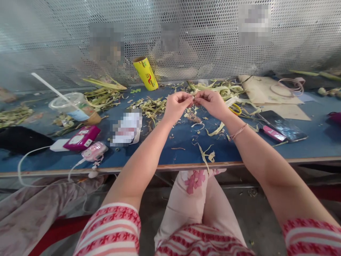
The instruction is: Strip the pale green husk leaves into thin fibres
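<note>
While the two hands meet above the blue tabletop (pixel 183 153), the left hand (pixel 178 104) and the right hand (pixel 212 103) each pinch a pale scrap (pixel 193 97) between thumb and fingertips. It sits at the very tips, directly between the hands. Just beyond the left hand, on its outer side, lies a loose heap of dried plant bits (pixel 153 106), twisted and brittle-looking; behind the right hand spread long, flat, pale-green leaf strips (pixel 226 89), curled at their ends. Below the hands rests a wrinkled brown husk (pixel 194 117), and nearer the table edge a thin, papery shred (pixel 204 156) tapers over the rim. A glossy yellow cardboard tube (pixel 146 74) leans before a perforated metal panel (pixel 207 39), dull grey and dotted with round holes.

The scrap is so small and so covered by fingers that its shape cannot be made out. The right wrist partly hides a yellow ring (pixel 236 109), a pixelated patch masks most of a pale packet (pixel 127 128), and a black pouch (pixel 23 139) is cut off at the left border.
</note>
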Demonstrator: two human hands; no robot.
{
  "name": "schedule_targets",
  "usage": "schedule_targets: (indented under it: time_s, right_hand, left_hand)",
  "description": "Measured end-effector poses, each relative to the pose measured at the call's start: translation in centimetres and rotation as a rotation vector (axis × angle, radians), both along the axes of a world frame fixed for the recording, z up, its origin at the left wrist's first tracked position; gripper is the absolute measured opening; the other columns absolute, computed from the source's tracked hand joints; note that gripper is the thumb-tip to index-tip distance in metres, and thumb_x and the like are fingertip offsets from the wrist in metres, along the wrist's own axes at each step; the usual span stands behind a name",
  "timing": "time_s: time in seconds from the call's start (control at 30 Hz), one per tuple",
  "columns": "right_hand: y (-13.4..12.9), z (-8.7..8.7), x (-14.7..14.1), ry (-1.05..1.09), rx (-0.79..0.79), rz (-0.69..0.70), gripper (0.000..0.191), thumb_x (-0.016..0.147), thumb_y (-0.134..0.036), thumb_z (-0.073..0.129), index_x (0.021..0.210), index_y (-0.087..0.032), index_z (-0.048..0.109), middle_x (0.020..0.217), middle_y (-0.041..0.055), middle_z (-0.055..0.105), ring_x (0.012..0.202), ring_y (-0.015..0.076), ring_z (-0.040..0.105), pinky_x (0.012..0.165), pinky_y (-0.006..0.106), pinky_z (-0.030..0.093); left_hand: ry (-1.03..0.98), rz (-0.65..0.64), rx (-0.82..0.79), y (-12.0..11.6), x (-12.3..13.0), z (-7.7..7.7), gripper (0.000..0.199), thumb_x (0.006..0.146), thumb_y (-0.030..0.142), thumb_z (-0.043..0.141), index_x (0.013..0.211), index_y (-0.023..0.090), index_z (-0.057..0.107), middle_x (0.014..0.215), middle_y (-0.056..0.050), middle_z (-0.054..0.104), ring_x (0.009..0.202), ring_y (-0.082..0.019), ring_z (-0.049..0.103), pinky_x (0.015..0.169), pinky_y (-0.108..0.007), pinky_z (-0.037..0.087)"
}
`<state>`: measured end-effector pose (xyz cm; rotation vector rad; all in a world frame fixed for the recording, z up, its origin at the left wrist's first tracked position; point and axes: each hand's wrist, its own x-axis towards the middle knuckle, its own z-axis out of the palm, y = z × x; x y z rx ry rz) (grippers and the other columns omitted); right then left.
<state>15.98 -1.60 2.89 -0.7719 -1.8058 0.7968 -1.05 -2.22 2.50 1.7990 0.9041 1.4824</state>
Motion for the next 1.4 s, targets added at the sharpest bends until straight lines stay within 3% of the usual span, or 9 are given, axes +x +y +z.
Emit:
schedule_targets:
  time_s: [0.2, 0.57, 0.87, 1.1, 1.4]
  right_hand:
    - [-0.1, -0.1, 0.3, 0.008, -0.011, 0.047, 0.011, 0.085, -0.03, 0.068, 0.084, -0.022, 0.06, 0.08, 0.0012, 0.064, 0.078, 0.014, 0.061, 0.082, 0.033, 0.055]
    - [0.4, -0.2, 0.6, -0.042, 0.012, 0.032, 0.011, 0.082, -0.024, 0.07, 0.08, -0.021, 0.06, 0.073, -0.0005, 0.062, 0.07, 0.0124, 0.057, 0.069, 0.029, 0.05]
    - [0.9, -0.8, 0.4, -0.057, 0.094, -0.106, 0.009, 0.082, -0.024, 0.069, 0.08, -0.02, 0.062, 0.074, -0.0008, 0.062, 0.07, 0.013, 0.058, 0.071, 0.03, 0.05]
    - [0.3, -0.5, -0.1, -0.048, 0.038, -0.06, 0.013, 0.085, -0.026, 0.069, 0.078, -0.02, 0.06, 0.071, -0.0013, 0.062, 0.068, 0.0115, 0.058, 0.07, 0.028, 0.051]
    - [0.1, 0.1, 0.0, 0.024, -0.088, 0.013, 0.018, 0.082, -0.028, 0.075, 0.076, -0.02, 0.06, 0.069, -0.0004, 0.064, 0.068, 0.0118, 0.062, 0.071, 0.029, 0.057]
  left_hand:
    - [-0.013, -0.022, 0.005, 0.1, 0.1, -0.2, 0.025, 0.082, 0.041, 0.072, 0.075, 0.018, 0.065, 0.063, 0.0, 0.066, 0.06, -0.009, 0.062, 0.061, -0.024, 0.051]
    - [0.066, 0.004, 0.064, 0.0, 0.2, -0.5, 0.025, 0.085, 0.041, 0.069, 0.075, 0.019, 0.063, 0.063, 0.001, 0.064, 0.059, -0.009, 0.059, 0.06, -0.024, 0.048]
    - [0.116, 0.129, 0.129, -0.3, 1.0, -1.1, 0.024, 0.085, 0.041, 0.068, 0.075, 0.02, 0.06, 0.067, 0.0, 0.065, 0.063, -0.011, 0.058, 0.06, -0.025, 0.046]
    - [0.175, 0.147, 0.18, -0.5, 0.6, -0.5, 0.021, 0.089, 0.025, 0.059, 0.069, 0.021, 0.053, 0.062, 0.002, 0.059, 0.058, -0.01, 0.052, 0.058, -0.024, 0.043]
    - [0.206, 0.155, 0.19, -0.3, 0.6, -0.6, 0.013, 0.082, 0.017, 0.059, 0.07, 0.02, 0.054, 0.062, 0.003, 0.057, 0.059, -0.009, 0.051, 0.058, -0.024, 0.043]
